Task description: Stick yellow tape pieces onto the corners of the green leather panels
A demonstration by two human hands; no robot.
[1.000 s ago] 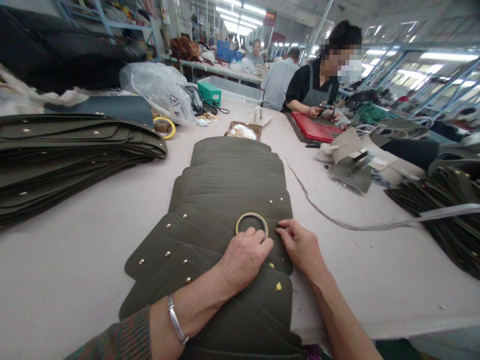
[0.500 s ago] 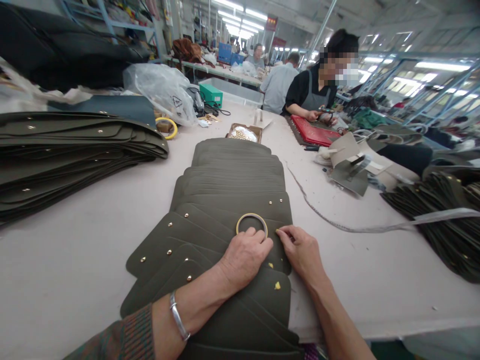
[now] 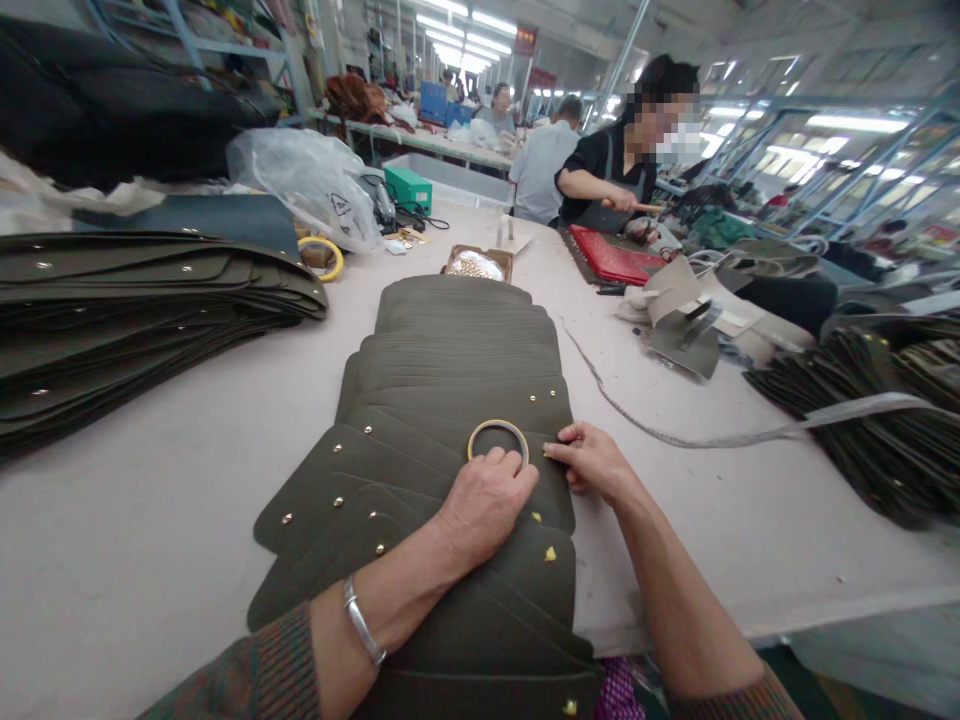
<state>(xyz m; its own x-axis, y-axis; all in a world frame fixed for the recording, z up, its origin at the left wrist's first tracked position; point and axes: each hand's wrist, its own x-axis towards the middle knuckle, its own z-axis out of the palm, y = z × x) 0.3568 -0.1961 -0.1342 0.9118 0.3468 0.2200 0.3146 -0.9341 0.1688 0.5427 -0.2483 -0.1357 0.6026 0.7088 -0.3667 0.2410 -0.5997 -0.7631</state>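
My left hand (image 3: pixel 491 500) is closed on a narrow roll of yellow tape (image 3: pixel 497 425), which stands up from its fingers above dark olive panels. My right hand (image 3: pixel 592 460) is at the right edge of the panels. One digit stretches out and presses on a small yellowish bit of tape (image 3: pixel 546 451), while the fingers above it are apart from it. The panels (image 3: pixel 450 400) lie overlapped in a long fanned row, several with gold studs (image 3: pixel 338 502). Other yellow tape bits (image 3: pixel 550 554) stick to panels nearer me.
Stacks of similar panels lie at left (image 3: pixel 150 300) and right (image 3: pixel 862 420). A box of gold studs (image 3: pixel 480 265) stands beyond the row. A strap (image 3: pixel 675 440) crosses the table. Across it, a co-worker (image 3: pixel 611 170) holds a stick-like tool over a red slab (image 3: pixel 615 255).
My right hand has moved from a pinch on the tape bit to pressing with one stretched digit. My left hand stays on the roll. The co-worker's tool arm has risen.
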